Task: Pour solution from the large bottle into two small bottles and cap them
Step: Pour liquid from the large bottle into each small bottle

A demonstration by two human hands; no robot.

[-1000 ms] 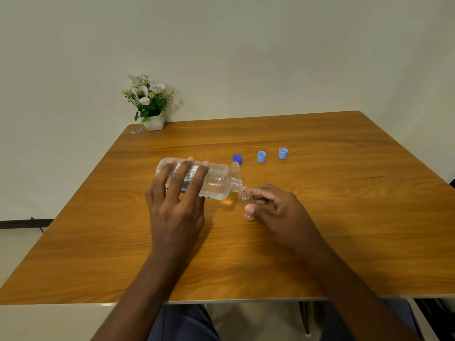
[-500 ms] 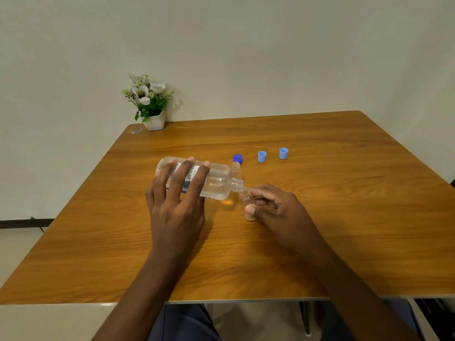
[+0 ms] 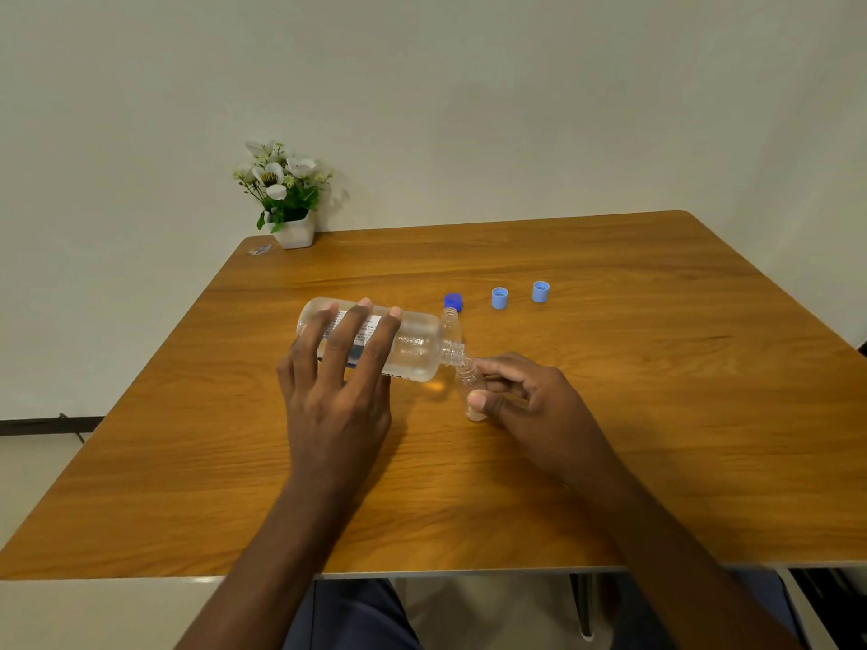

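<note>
Square wooden table (image 3: 610, 415) against a plain pale wall. At centre, left hand (image 3: 338, 396) gripping tipped clear large bottle (image 3: 413, 344), mouth over clear small bottle (image 3: 471, 387) pinched by right hand (image 3: 530, 405). Beyond large bottle: second small bottle (image 3: 451, 321), dark blue cap (image 3: 453, 301), two light blue caps (image 3: 499, 298); white potted flowers (image 3: 284, 194) far left.

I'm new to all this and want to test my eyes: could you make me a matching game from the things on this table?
Things:
1. large bottle
2. dark blue cap
3. flower pot
4. small bottle in the right hand

States:
A. at the table's far left corner
B. upright under a spout
C. tipped sideways, held by the left hand
D. lying loose beside two lighter caps

Pairs: 1-C, 2-D, 3-A, 4-B
</note>
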